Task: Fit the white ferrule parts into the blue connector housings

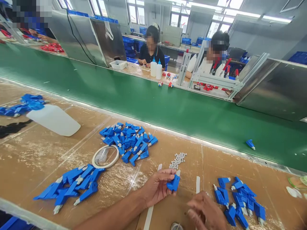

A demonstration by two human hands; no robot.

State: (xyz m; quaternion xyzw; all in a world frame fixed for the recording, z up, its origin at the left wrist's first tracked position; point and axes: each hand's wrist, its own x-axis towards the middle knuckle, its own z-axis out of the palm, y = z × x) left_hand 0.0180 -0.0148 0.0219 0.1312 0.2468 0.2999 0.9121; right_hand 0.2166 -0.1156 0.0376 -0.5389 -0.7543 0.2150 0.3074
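Note:
My left hand (161, 187) is closed on a blue plastic part (174, 183) with a grey tip, pinched between thumb and fingers and tip pointing up. Just beyond it lies a small heap of grey pellet-like pieces (177, 160). My right hand (205, 210) is lower and to the right, above the table; motion blurs its curled fingers, and I cannot tell whether they hold anything. Near it, at the bottom edge, is a small round metal thing (177, 226), partly cut off. To its right sits a pile of similar blue parts (244, 198).
More blue parts form a pile (129, 139) and a lower-left group (69, 183). A roll of tape (105, 166) lies between them. A white bottle (56, 119) rests left. A green belt (153, 99) crosses behind, carrying one blue part (250, 144). Co-workers sit beyond.

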